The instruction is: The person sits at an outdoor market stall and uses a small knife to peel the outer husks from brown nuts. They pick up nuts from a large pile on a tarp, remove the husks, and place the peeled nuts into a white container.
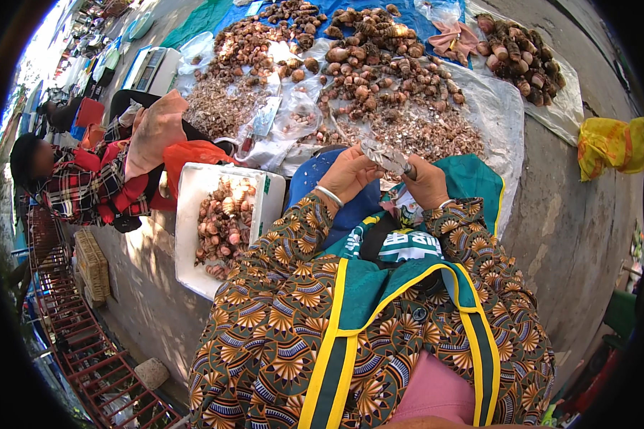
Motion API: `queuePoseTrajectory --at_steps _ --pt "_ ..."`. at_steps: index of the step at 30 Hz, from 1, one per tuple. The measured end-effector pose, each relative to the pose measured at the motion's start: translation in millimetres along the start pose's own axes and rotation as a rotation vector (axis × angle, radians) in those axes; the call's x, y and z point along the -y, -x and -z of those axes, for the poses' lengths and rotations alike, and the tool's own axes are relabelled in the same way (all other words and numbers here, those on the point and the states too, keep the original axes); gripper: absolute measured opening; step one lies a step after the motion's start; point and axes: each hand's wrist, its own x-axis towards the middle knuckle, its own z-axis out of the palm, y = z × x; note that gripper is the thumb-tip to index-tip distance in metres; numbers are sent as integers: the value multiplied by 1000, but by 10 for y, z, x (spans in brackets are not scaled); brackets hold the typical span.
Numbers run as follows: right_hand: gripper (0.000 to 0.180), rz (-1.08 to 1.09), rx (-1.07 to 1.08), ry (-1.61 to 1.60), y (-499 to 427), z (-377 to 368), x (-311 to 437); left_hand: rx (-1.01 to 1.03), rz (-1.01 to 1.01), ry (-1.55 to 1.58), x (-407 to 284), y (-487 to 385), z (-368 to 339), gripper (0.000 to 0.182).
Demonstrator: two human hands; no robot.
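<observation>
Above my lap, my right hand point(426, 181) grips the dark handle of a short metal-bladed tool, seemingly a knife point(385, 156). Its pale, shiny blade slants up to the left, with light bits on it. Close against the blade are the curled fingers of my left hand point(349, 176); whether they pinch a small piece or only touch the metal cannot be made out. Beyond both hands lies a spread of brown and whitish peelings point(434, 134). Heaped behind it are brown taro corms point(375, 59). A green apron point(464, 174) with yellow edging covers my lap.
A white foam box point(185, 236) of pinkish-brown small taro corms point(225, 214) stands at my left. Past it sits another person point(96, 182) in a plaid top, near a red plastic bag point(193, 161). Larger taros point(520, 59) lie far right, a yellow bag point(612, 147) nearer.
</observation>
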Motion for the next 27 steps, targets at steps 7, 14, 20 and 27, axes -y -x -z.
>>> queuePoseTrajectory --at_steps 7,14,20,27 --pt "17 -249 91 12 -81 53 -60 149 33 57 -61 21 76 21" --pt "15 -258 74 -65 -74 33 -51 34 -36 60 -30 16 72 22" --pt "15 -150 30 -112 -22 43 -18 55 -38 28 -62 18 12 21" --pt "18 -9 23 65 -20 -1 -42 9 -28 6 -32 29 -45 15"
